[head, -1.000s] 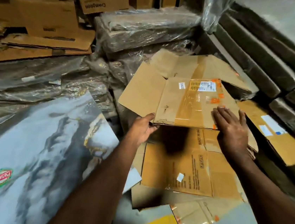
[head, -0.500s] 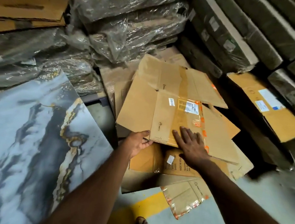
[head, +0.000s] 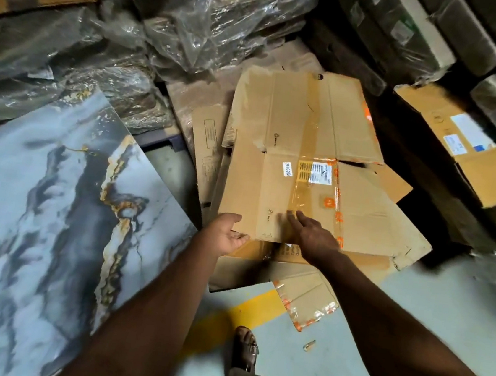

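Flat carton (head: 270, 196) lies on top of a pile (head: 250, 265) of other flattened cardboard, on the floor (head: 411, 314), its near edge toward the person. Left hand (head: 226, 234) pinches the carton's near-left corner: thumb on top, fingers curled under the edge. Right hand (head: 312, 238) lies flat on the carton's near edge, just right of the left hand, fingers straight and close together, pressing down on the clear tape strip. The carton carries a white label and orange tape marks near its middle, and its far flaps are open and lie flat. Marble-look tile (head: 54, 196) lies at an angle to the left, near the pile, not touching the carton. Plastic-wrapped bundles (head: 214, 14) are stacked behind the pile. To the right sits a box (head: 475, 164) with white labels, apart from the carton across a dark gap. A taped scrap (head: 305, 299) sticks out from under the pile on the near side. Yellow stripe (head: 225, 318) on the floor runs under the pile. Sandal (head: 245, 348) stands on the floor beside the stripe, below the hands.
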A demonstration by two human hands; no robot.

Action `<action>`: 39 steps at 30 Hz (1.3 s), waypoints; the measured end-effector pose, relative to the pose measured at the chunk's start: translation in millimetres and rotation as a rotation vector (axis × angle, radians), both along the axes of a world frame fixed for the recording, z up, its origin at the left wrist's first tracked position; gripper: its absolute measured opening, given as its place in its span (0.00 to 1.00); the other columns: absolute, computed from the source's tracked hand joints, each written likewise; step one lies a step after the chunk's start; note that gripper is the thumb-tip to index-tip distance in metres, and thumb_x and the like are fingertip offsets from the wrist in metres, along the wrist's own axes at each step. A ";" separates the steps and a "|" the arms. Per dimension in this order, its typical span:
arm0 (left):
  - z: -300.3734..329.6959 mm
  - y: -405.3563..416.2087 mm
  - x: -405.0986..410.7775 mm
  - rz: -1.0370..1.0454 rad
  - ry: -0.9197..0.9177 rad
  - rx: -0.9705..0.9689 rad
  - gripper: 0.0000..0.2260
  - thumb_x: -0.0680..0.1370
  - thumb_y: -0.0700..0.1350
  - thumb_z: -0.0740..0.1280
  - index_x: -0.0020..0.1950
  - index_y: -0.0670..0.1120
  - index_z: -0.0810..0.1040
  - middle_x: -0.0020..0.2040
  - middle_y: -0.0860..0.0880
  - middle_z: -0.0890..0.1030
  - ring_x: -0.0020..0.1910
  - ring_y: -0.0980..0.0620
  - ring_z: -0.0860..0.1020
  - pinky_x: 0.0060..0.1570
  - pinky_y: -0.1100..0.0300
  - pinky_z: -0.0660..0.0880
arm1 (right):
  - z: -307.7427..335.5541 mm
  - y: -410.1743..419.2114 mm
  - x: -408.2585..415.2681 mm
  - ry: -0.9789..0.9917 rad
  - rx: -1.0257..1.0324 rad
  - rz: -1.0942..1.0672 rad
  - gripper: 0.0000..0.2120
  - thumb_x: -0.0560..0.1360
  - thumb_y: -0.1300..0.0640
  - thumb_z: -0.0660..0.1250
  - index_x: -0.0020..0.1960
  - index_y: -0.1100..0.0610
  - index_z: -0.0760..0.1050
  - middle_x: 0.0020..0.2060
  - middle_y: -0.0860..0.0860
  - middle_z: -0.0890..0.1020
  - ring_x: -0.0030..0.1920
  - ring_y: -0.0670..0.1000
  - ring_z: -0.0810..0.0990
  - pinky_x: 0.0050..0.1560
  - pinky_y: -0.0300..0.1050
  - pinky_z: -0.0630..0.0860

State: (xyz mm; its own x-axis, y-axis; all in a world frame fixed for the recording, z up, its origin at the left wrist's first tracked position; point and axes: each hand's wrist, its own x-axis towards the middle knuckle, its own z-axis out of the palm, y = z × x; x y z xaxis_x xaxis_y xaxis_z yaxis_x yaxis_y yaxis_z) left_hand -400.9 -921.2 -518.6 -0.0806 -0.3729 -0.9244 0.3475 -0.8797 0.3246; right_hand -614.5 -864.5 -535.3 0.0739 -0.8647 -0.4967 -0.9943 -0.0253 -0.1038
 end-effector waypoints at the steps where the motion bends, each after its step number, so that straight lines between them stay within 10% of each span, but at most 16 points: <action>1: -3.6 2.8 -0.9 -0.075 -0.034 -0.005 0.19 0.82 0.39 0.62 0.72 0.38 0.64 0.73 0.33 0.64 0.72 0.39 0.67 0.70 0.51 0.68 | -0.1 1.1 0.6 -0.004 -0.011 0.006 0.37 0.79 0.63 0.62 0.81 0.50 0.45 0.80 0.52 0.51 0.77 0.58 0.57 0.67 0.58 0.72; 6: -12.7 19.9 4.0 -0.436 -0.314 -0.257 0.11 0.80 0.46 0.67 0.59 0.42 0.73 0.53 0.44 0.75 0.48 0.49 0.76 0.57 0.56 0.72 | 8.8 6.2 8.9 -0.094 -0.086 0.009 0.31 0.82 0.58 0.60 0.81 0.51 0.52 0.80 0.52 0.55 0.77 0.57 0.59 0.68 0.57 0.70; 10: 19.2 29.0 16.5 -0.604 -0.452 -0.548 0.23 0.82 0.43 0.64 0.76 0.42 0.64 0.69 0.44 0.72 0.66 0.46 0.74 0.61 0.59 0.71 | 20.8 12.9 27.4 -0.270 -0.234 0.024 0.30 0.79 0.60 0.64 0.79 0.54 0.58 0.78 0.54 0.61 0.75 0.59 0.63 0.69 0.56 0.70; 15: 54.7 65.0 56.7 -0.682 -0.606 -0.837 0.16 0.82 0.38 0.62 0.70 0.39 0.72 0.64 0.43 0.78 0.57 0.53 0.77 0.49 0.75 0.71 | 45.6 32.6 79.3 -0.517 -0.398 0.020 0.25 0.75 0.63 0.66 0.72 0.59 0.70 0.70 0.59 0.73 0.68 0.61 0.73 0.67 0.53 0.72; 18: 62.5 93.7 100.0 -0.663 -0.734 -0.903 0.13 0.82 0.37 0.61 0.65 0.38 0.77 0.63 0.43 0.79 0.61 0.50 0.76 0.61 0.73 0.66 | 68.4 44.6 124.3 -0.593 -0.352 0.175 0.21 0.76 0.60 0.63 0.69 0.58 0.73 0.63 0.57 0.79 0.61 0.61 0.78 0.59 0.53 0.76; 22: 56.0 154.3 169.6 -0.459 -0.761 -0.773 0.12 0.79 0.44 0.64 0.59 0.42 0.79 0.58 0.41 0.81 0.60 0.43 0.79 0.64 0.50 0.73 | 90.4 68.1 190.7 -0.521 -0.153 0.411 0.23 0.78 0.59 0.61 0.73 0.54 0.71 0.67 0.55 0.77 0.65 0.58 0.75 0.61 0.51 0.74; 29: 40.2 350.3 311.8 -0.144 -0.797 -0.568 0.08 0.73 0.49 0.61 0.46 0.52 0.80 0.46 0.49 0.80 0.48 0.51 0.78 0.49 0.54 0.73 | 85.1 150.7 337.8 -0.472 0.052 0.745 0.34 0.72 0.40 0.49 0.70 0.54 0.74 0.65 0.57 0.78 0.63 0.59 0.77 0.63 0.50 0.73; 33: 36.4 493.6 384.3 0.119 -0.884 -0.423 0.08 0.79 0.38 0.62 0.50 0.40 0.81 0.46 0.43 0.80 0.46 0.51 0.75 0.47 0.60 0.72 | 77.2 234.9 432.3 -0.462 0.067 0.925 0.19 0.81 0.52 0.62 0.72 0.51 0.71 0.68 0.52 0.76 0.67 0.55 0.75 0.65 0.45 0.69; 39: 21.0 696.4 460.5 0.432 -0.929 -0.271 0.13 0.76 0.37 0.59 0.43 0.53 0.78 0.43 0.49 0.81 0.47 0.47 0.78 0.53 0.50 0.75 | 73.0 384.4 548.1 -0.533 0.151 1.174 0.18 0.81 0.55 0.62 0.69 0.55 0.74 0.66 0.54 0.78 0.65 0.56 0.77 0.64 0.48 0.71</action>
State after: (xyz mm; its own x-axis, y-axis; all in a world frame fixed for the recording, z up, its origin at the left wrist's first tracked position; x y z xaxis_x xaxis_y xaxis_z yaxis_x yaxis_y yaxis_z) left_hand 59.6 -224.7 -497.5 0.8037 -0.4043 -0.4367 0.1281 -0.5991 0.7904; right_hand -66.4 -480.1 -462.3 0.9623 -0.0871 -0.2578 -0.2214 -0.8014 -0.5556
